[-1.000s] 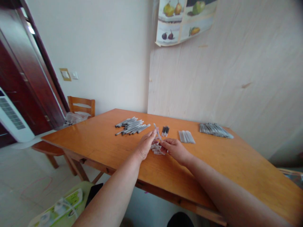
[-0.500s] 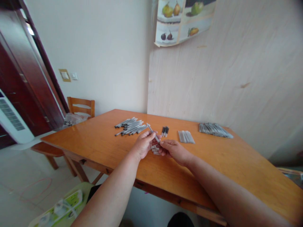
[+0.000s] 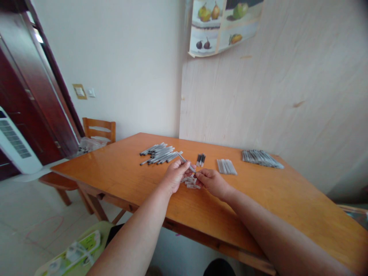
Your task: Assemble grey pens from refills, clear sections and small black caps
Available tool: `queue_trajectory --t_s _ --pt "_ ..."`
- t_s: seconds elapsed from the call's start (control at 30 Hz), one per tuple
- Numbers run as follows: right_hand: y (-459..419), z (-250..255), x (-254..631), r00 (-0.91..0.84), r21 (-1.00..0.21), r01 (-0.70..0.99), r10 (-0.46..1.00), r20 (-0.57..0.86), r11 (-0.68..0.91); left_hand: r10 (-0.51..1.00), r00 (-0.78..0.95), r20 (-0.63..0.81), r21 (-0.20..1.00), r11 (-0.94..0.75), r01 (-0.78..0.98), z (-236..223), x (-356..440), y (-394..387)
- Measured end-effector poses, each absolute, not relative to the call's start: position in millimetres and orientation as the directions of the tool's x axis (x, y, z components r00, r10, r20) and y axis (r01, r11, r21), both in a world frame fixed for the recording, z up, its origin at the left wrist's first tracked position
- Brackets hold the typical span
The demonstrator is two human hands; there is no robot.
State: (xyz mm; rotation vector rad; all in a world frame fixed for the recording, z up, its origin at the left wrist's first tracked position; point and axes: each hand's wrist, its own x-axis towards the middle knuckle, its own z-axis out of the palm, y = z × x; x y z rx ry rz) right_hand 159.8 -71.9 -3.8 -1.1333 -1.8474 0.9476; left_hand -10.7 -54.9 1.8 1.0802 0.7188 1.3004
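Note:
Above the middle of the table, my left hand is closed around a slim grey pen, which slants down to the right. The fingertips of my right hand are pinched at the pen's lower end, where a small dark part shows. Whether that part is separate from the barrel is too small to tell. Several short clear pieces like pen caps lie on the table just below both hands. Beyond the hands is a small group of black-and-clear pieces. To their right, clear tubes lie in a row.
A loose pile of grey pens with dark ends is left of the hands on the wooden table. A bundle of pens lies at the back right. A chair stands behind the left corner; a green power strip is at lower left.
My right hand has shifted slightly right, and a dark bit now shows at the pen's lower end. More of the clear pieces below the hands is visible. The left hand stays nearly still.

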Motion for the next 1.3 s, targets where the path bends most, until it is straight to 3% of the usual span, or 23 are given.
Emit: queue_trajectory --t_s 0.23,0.53,0.9,1.3 --pt "-73.4 0.8 160.0 -0.281 -0.748 0.52 0.91 0.306 0.412 0.986 0.122 0.112 0.943 -0.067 -0.327 -3.5 -11.7 -50.2" --pt "-68.5 -3.4 162.8 -0.245 -0.81 0.466 0.932 0.268 0.355 0.946 0.285 0.152 0.922 -0.032 -0.386 -3.8 -13.5 -51.2" --pt "-69.1 -3.3 162.1 -0.257 -0.602 0.614 0.851 0.458 0.51 0.976 0.19 0.107 0.956 -0.049 -0.289 -6.6 -12.0 -49.5" --pt "-71.7 -1.4 162.7 -0.308 -0.636 0.576 0.857 0.413 0.514 0.982 0.167 0.092 0.945 -0.033 -0.327 -3.2 -10.0 -52.9"
